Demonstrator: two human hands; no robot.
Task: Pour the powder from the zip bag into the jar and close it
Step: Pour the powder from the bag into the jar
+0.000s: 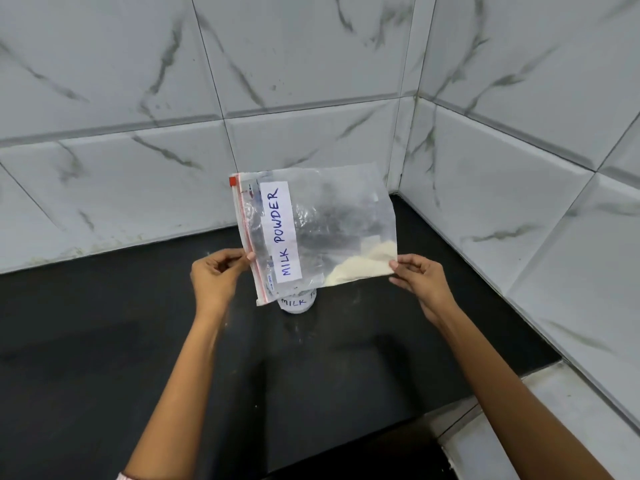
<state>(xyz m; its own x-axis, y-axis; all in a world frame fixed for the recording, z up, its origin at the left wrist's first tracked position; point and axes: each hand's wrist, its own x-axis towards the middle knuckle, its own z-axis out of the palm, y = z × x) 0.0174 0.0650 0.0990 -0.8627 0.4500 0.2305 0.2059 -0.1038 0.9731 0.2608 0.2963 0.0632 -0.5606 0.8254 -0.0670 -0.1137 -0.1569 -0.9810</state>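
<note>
A clear zip bag [332, 216] with a white label reading MILK POWDER hangs sideways in the air above the black counter, its red zip edge to the left. A little pale powder [363, 263] lies in its lower right corner. My left hand [216, 275] pinches the zip edge. My right hand [415, 277] pinches the bag's lower right corner. Under the bag stands a small jar [298, 303] with a handwritten MILK label; the bag hides its top, so I cannot tell if it has a lid.
The black counter [173, 358] runs into a corner of white marble-pattern wall tiles [311, 64] behind and to the right. A white tiled ledge [519, 427] borders the counter at the lower right.
</note>
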